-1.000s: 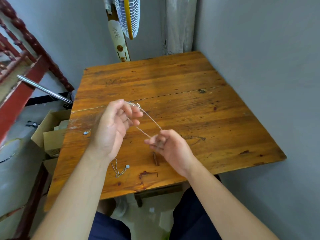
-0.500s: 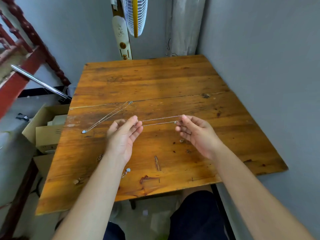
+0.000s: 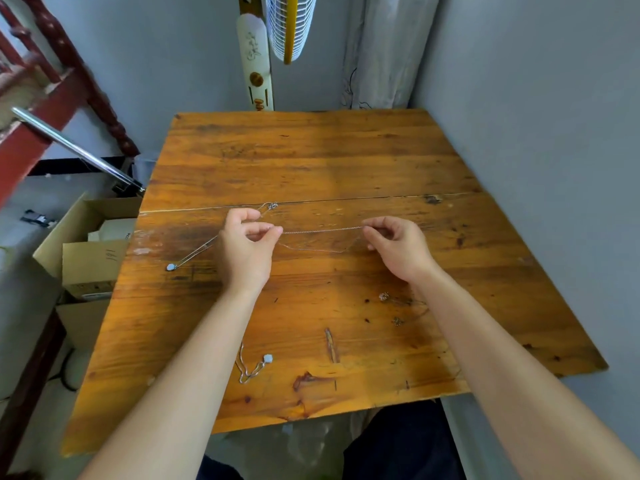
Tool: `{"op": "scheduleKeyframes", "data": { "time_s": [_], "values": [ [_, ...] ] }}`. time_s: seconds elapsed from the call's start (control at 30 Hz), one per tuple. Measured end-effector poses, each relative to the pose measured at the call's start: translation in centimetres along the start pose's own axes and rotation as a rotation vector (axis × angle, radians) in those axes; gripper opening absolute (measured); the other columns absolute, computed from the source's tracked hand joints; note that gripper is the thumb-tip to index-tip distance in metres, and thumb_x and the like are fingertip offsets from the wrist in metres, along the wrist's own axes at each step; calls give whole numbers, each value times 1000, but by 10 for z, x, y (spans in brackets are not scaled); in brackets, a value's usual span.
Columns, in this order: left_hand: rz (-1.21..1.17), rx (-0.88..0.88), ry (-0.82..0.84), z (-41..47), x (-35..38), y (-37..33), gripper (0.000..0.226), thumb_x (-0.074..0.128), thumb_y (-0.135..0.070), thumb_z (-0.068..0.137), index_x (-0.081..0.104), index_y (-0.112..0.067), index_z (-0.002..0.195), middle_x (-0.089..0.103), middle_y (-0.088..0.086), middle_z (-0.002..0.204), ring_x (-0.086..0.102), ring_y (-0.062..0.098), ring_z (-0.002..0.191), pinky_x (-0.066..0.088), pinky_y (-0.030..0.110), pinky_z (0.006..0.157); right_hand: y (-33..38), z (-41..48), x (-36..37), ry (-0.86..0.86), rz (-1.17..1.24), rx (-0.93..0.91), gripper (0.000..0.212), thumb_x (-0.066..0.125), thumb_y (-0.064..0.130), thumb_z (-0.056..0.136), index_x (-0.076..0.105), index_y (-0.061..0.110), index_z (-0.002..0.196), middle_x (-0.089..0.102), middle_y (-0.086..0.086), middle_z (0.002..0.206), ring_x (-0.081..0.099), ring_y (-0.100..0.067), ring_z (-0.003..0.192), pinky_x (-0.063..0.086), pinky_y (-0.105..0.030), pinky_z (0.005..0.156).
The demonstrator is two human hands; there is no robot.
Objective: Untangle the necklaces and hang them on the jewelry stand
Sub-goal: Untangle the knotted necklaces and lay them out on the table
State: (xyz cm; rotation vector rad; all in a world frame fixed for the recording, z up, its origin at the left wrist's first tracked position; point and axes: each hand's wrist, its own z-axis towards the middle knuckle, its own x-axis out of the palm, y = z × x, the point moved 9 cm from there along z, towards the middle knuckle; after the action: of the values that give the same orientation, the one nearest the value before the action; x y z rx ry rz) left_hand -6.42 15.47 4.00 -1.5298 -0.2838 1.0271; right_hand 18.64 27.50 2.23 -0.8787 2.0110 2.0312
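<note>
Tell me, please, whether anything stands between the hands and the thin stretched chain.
Nothing does: the left hand and right hand each pinch the chain. No jewelry stand is in view, so that path cannot be judged.

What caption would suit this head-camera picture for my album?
Left hand and right hand pinch a thin chain over a wooden table, a pendant necklace lying nearer.

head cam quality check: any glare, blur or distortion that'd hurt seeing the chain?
Head view: soft, even light, only a mild sheen on the table; wide-angle warp splays its edges and the forearms; no obvious motion blur, but the thin chain pinched between left hand and right hand barely stands out against the wood grain.
</note>
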Motion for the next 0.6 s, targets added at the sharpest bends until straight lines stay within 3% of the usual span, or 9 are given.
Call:
{"op": "scheduleKeyframes", "data": {
  "time_s": [0.1,0.2,0.3,0.43,0.53,0.6],
  "values": [
    [197,102,126,-7,16,-4,48,78,-37,80,61,-25,123,60,-4,126,56,15,114,47,32,92,-3,-4,-10,-15,-71,-30,28,61,26,99,66,21,126,71,7,108,66,-9,96,53,-26,90],
    [210,256,340,-38,49,-21,40,70,-35,87,64,-23,125,62,-5,116,57,15,104,42,28,84,-14,-19,-31,-55,-116,-34,26,60,27,99,67,24,125,69,11,111,64,-8,99,51,-25,88],
    [316,377,516,-77,85,-32,36,61,-39,93,64,-25,127,63,-4,114,50,17,108,39,29,88,-33,-41,-54,-98,-169,-12,25,60,28,99,69,26,122,66,11,114,62,-6,99,48,-22,86],
    [484,487,543,-109,109,-38,42,57,-52,92,62,-32,129,57,-7,111,43,16,107,35,34,94,-53,-79,-74,-98,-252,-3,26,68,34,93,69,30,119,62,10,107,57,0,91,48,-19,82],
    [524,514,505,-119,113,-43,39,59,-56,88,66,-37,122,51,-10,103,41,15,102,33,32,89,-62,-103,-80,-82,-338,-32,31,74,41,87,70,33,117,57,11,104,53,4,91,39,-8,76],
    [501,521,474,-122,113,-46,31,62,-53,88,71,-38,113,52,-11,99,41,15,98,33,32,85,-64,-111,-81,-99,-387,-74,29,75,39,87,74,29,114,56,11,98,54,2,86,37,-9,74]
  ]
}}
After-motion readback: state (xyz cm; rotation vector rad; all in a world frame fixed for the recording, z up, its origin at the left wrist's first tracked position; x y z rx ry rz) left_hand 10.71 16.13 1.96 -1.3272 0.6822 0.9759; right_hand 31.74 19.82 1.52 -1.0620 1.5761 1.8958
